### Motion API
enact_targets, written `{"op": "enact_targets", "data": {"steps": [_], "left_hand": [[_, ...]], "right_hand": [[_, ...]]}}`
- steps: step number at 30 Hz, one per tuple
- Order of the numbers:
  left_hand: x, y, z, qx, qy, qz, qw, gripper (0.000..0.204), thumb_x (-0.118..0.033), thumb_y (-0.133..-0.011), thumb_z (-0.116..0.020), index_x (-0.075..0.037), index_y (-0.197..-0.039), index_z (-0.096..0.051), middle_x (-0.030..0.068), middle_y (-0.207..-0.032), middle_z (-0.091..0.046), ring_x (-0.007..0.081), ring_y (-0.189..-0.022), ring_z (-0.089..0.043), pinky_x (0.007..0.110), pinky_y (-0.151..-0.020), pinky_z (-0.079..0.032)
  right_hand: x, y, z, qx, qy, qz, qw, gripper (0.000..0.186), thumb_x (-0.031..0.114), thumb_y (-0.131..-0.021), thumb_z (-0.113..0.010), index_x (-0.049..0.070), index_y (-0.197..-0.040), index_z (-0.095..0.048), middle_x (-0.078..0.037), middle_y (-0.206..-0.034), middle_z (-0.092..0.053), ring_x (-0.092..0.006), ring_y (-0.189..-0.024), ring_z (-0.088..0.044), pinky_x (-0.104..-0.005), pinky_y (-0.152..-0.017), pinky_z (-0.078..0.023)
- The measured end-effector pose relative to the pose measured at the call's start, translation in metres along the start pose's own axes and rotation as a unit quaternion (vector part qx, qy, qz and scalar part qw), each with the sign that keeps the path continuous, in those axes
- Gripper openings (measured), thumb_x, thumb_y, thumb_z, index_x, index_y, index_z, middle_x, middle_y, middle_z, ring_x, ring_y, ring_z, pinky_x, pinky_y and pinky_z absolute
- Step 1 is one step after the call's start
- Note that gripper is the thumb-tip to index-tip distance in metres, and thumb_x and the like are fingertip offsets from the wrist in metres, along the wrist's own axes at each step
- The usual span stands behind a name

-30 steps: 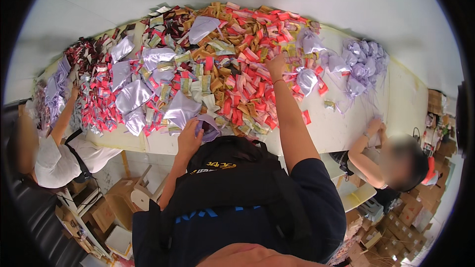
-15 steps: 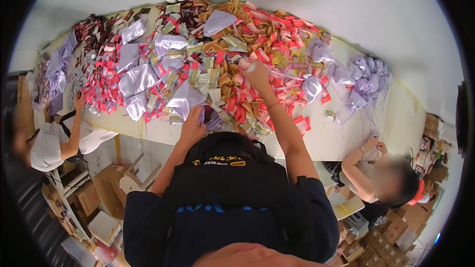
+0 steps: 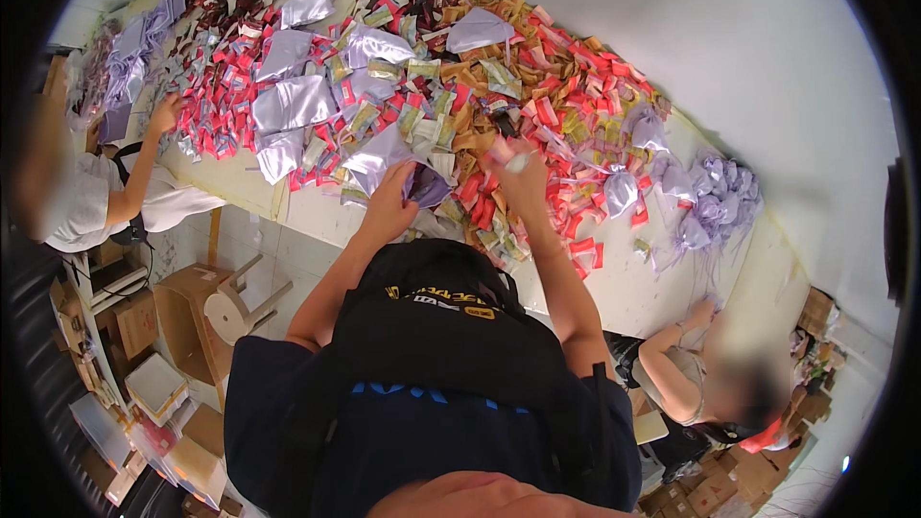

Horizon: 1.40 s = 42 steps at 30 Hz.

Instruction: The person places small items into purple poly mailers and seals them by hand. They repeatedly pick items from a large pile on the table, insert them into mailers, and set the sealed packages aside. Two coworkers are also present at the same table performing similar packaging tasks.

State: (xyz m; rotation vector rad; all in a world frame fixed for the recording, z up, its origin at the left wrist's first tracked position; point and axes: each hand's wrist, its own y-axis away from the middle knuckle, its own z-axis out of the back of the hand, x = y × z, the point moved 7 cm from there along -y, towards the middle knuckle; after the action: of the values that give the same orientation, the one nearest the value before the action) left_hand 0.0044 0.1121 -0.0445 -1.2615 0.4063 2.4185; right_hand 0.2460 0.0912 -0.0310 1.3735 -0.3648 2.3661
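Observation:
My left hand (image 3: 389, 203) grips the rim of a lavender satin pouch (image 3: 377, 157), its dark mouth gaping toward the right. Just right of that mouth is my right hand (image 3: 524, 190), fingers closed around small packets (image 3: 517, 162), pale and pinkish; motion blur hides how many. Beneath both hands spreads a heap of small wrapped packets (image 3: 470, 153) in orange-brown, red, pink, silver and yellow. Several flat lavender pouches (image 3: 293, 103) lie on the heap to the left of my hands.
Tied lavender pouches (image 3: 715, 197) pile up at the table's right end. A person in grey (image 3: 82, 201) works at the left, another person (image 3: 672, 374) at the right. A stool (image 3: 230, 315) and cardboard boxes (image 3: 187, 302) stand below the table (image 3: 317, 235).
My right hand has come back from the heap toward the pouch, holding packets. The pouch's mouth now shows wider in my left hand. The whole view has shifted and tilted.

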Motion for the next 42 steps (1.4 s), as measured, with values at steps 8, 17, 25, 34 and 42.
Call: {"op": "enact_targets", "data": {"steps": [8,17,25,34,42], "left_hand": [[-0.050,0.008,-0.033,-0.001,-0.061,-0.108,0.992,0.059,0.002,-0.069,-0.053,0.001,-0.127,-0.042,0.0179,-0.134,-0.042,0.0368,-0.111,-0.051,0.038,-0.085,-0.048],[-0.089,0.033,-0.058,0.081,-0.038,-0.107,0.990,0.059,0.002,-0.069,-0.050,0.000,-0.127,-0.043,0.0111,-0.137,-0.041,0.0359,-0.101,-0.056,0.042,-0.077,-0.049],[-0.054,0.029,-0.073,0.061,0.042,-0.137,0.988,0.057,0.002,-0.070,-0.046,0.002,-0.127,-0.044,0.0172,-0.136,-0.042,0.0328,-0.122,-0.044,0.037,-0.096,-0.040],[-0.055,0.034,-0.083,0.113,0.059,-0.109,0.986,0.061,0.004,-0.068,-0.044,0.002,-0.128,-0.044,0.0189,-0.135,-0.042,0.0322,-0.126,-0.040,0.035,-0.103,-0.034],[0.001,0.034,-0.115,0.174,0.093,-0.100,0.975,0.064,0.006,-0.066,-0.044,0.000,-0.129,-0.045,0.0184,-0.134,-0.044,0.0315,-0.125,-0.041,0.035,-0.105,-0.031]], "right_hand": [[0.013,0.077,-0.048,0.136,0.111,-0.058,0.983,0.035,0.024,-0.071,-0.068,0.007,-0.101,-0.061,-0.022,-0.080,-0.063,-0.0379,-0.075,-0.062,-0.0406,-0.065,-0.049],[-0.075,0.110,-0.087,0.070,-0.566,-0.399,0.718,0.024,0.011,-0.084,-0.051,0.002,-0.106,-0.057,-0.010,-0.101,-0.062,-0.0221,-0.091,-0.061,-0.0352,-0.079,-0.050],[-0.026,0.108,-0.036,0.155,-0.301,-0.158,0.928,0.032,0.009,-0.082,-0.050,-0.002,-0.111,-0.051,-0.017,-0.105,-0.060,-0.0284,-0.097,-0.058,-0.0396,-0.081,-0.047],[-0.014,0.113,-0.013,0.037,0.039,-0.002,0.999,0.021,0.017,-0.077,-0.059,-0.003,-0.085,-0.056,-0.024,-0.075,-0.061,-0.0400,-0.068,-0.060,-0.0452,-0.056,-0.046],[-0.035,0.115,-0.022,0.070,0.182,0.058,0.979,0.029,0.016,-0.075,-0.064,0.001,-0.100,-0.060,-0.017,-0.083,-0.063,-0.0298,-0.073,-0.063,-0.0407,-0.061,-0.048]]}}
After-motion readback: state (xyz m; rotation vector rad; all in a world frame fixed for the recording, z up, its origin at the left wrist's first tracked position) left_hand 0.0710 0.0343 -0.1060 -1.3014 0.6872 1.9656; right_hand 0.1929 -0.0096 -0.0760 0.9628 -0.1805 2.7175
